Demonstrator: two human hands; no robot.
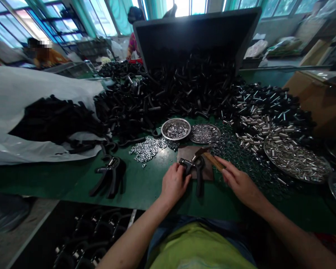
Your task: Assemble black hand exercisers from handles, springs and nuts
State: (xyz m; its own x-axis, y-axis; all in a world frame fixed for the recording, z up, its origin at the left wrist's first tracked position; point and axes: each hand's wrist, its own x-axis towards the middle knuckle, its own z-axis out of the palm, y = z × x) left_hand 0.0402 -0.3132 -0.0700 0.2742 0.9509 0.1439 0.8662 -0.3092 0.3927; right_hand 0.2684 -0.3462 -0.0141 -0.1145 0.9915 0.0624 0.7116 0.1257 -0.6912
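Observation:
On a flat metal plate lies a black spring clamp with a silver spring near its top. My left hand is closed round the clamp's left handle. In my right hand is the wooden handle of a small hammer, its head over the upper part of the clamp. Whether the head touches the clamp I cannot tell. Another black clamp stands on the green table to the left.
Small metal rings, a steel bowl and a tray of springs surround the plate. Black parts are heaped behind. A crate of clamps sits low left. Two people are beyond the table.

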